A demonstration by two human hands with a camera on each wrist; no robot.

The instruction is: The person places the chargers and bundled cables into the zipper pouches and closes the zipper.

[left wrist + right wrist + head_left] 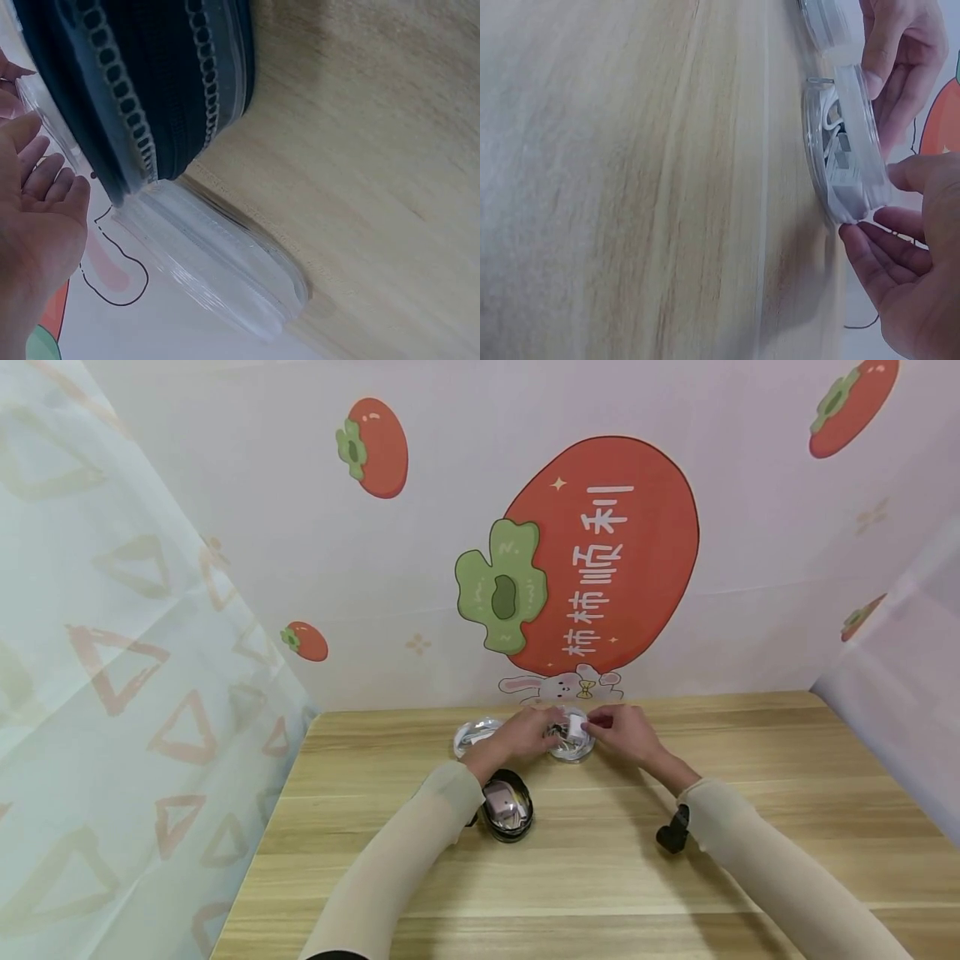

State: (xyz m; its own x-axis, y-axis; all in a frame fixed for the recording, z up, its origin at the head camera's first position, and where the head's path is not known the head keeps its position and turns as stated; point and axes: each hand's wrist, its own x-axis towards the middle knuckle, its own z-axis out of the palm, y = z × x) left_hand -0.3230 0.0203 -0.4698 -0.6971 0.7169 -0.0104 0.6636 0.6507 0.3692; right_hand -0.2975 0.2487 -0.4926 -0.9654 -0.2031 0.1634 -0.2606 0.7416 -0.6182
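A round clear case (576, 745) with a white charger and a coiled white cable inside stands on the table's back edge, between both hands. My left hand (525, 733) holds its left side, the thumb against the rim in the right wrist view. On the opposite side, my right hand (922, 247) pinches the rim between thumb and fingertips. A second clear case (468, 731) with white contents is just left of my left hand, partly covered by it. Nearer, beside the left forearm, is a black-rimmed round case (504, 803) with a pale charger and cable showing through its clear face.
The wooden table (600, 877) runs up to a pale wall cloth (420, 568) printed with persimmons and a rabbit. More printed cloth (135, 677) hangs along the left side. A black wrist camera (672, 831) sits under the right sleeve.
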